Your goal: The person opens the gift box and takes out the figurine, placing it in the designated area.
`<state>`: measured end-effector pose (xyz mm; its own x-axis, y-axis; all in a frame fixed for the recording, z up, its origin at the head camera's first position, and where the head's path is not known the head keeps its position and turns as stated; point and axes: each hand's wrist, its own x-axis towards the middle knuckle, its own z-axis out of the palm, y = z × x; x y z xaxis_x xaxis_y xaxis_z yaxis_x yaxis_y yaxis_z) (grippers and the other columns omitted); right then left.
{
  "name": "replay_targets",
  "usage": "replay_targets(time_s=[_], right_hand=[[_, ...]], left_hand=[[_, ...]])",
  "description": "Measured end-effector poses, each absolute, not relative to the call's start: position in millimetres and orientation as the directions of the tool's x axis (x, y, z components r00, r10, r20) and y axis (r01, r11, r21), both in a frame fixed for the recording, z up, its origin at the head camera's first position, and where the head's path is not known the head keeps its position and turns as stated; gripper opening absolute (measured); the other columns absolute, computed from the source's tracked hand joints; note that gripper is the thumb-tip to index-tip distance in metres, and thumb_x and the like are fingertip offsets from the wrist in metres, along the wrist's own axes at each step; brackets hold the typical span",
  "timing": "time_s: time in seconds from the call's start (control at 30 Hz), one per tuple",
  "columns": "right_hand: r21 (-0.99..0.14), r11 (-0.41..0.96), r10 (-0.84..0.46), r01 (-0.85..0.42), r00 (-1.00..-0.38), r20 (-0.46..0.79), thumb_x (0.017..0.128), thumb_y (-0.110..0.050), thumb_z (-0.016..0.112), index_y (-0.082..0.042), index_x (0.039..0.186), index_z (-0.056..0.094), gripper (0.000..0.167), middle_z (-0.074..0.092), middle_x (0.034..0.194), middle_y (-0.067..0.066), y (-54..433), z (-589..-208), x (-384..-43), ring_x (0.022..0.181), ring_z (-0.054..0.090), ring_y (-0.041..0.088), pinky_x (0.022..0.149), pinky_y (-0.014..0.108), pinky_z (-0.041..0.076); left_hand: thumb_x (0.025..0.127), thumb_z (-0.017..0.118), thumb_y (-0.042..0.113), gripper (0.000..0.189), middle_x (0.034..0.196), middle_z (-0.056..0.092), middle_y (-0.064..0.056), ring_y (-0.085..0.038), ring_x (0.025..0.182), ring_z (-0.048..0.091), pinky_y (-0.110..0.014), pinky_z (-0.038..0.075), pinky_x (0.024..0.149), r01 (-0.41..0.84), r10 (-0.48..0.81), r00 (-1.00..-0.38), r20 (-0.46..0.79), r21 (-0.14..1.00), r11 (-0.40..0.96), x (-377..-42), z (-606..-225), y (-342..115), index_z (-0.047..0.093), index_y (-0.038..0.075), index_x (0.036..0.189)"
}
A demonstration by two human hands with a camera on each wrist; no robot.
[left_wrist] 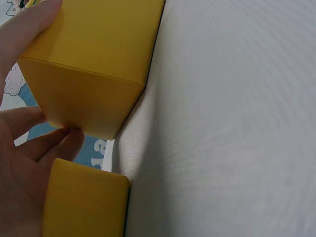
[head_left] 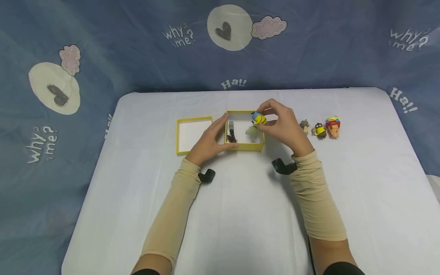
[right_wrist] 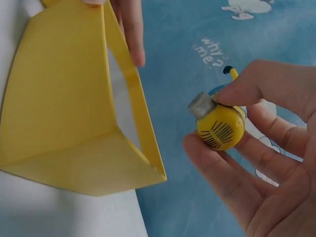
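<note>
the yellow box (head_left: 245,147) is open from above but blocks passage from the sides

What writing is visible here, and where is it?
"why me?" – blue cloth: top middle, top right and left in the head view; again in the right wrist view.
"Ha!!" – same cloth, beyond the table's far edge and right corner.
Partly hidden letters left of the table: not fully readable.
Yellow box: none visible.
Held toy: black lines, no readable letters.
Small toys: too small to tell.
</note>
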<state>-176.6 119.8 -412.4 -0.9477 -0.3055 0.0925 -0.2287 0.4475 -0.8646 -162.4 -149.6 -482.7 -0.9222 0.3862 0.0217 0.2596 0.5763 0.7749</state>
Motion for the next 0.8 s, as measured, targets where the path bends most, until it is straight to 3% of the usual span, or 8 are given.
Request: replay_targets(time_s=[0.13, 0.33, 0.5, 0.8], right_hand=[[-0.883, 0.421, -0.300, -0.207, -0.951, 0.079, 0.087, 0.001, 0.075, -0.010, 0.119, 0.062, 0.036, 0.065, 0.131, 0.008, 120.0, -413.2, -177.7, 0.117, 0.071, 0.030, 0.098, 0.047, 0.062], [-0.856, 0.408, -0.389, -0.317, -0.909, 0.151, 0.092, -0.001, 0.074, -0.008, 0.120, 0.064, 0.031, 0.065, 0.130, 0.010, 117.5, -415.1, -178.5, 0.118, 0.070, 0.033, 0.098, 0.048, 0.062], [-0.816, 0.429, -0.446, -0.387, -0.876, 0.182, 0.096, -0.007, 0.073, -0.011, 0.123, 0.072, 0.028, 0.070, 0.129, 0.008, 116.6, -417.0, -177.9, 0.113, 0.071, 0.030, 0.095, 0.045, 0.063], [-0.806, 0.462, -0.459, -0.371, -0.877, 0.141, 0.086, -0.007, 0.083, -0.012, 0.130, 0.072, 0.045, 0.071, 0.129, 0.006, 116.5, -420.6, -179.1, 0.107, 0.070, 0.024, 0.089, 0.040, 0.065]], left_hand=[[0.082, 0.083, 0.057, 0.110, 0.174, 0.019, 0.003, -0.023, 0.161, 0.020, -0.044, 0.019, 0.133, 0.252, 0.381, -0.924, 0.017, 0.778, 0.576, -162.2, -482.2, -149.5, 0.018, 0.031, 0.167], [0.082, 0.083, 0.056, 0.110, 0.173, 0.017, 0.011, -0.017, 0.161, 0.019, -0.041, 0.019, 0.134, 0.245, 0.378, -0.926, 0.006, 0.772, 0.586, -161.7, -480.7, -148.9, 0.018, 0.030, 0.167], [0.082, 0.084, 0.054, 0.110, 0.174, 0.018, 0.008, -0.015, 0.161, 0.018, -0.041, 0.019, 0.134, 0.246, 0.381, -0.925, 0.005, 0.771, 0.588, -161.6, -479.9, -148.8, 0.018, 0.029, 0.167], [0.083, 0.083, 0.055, 0.109, 0.174, 0.017, 0.008, -0.021, 0.162, 0.019, -0.043, 0.019, 0.133, 0.243, 0.383, -0.924, -0.002, 0.771, 0.589, -161.8, -480.2, -149.7, 0.018, 0.028, 0.167]])
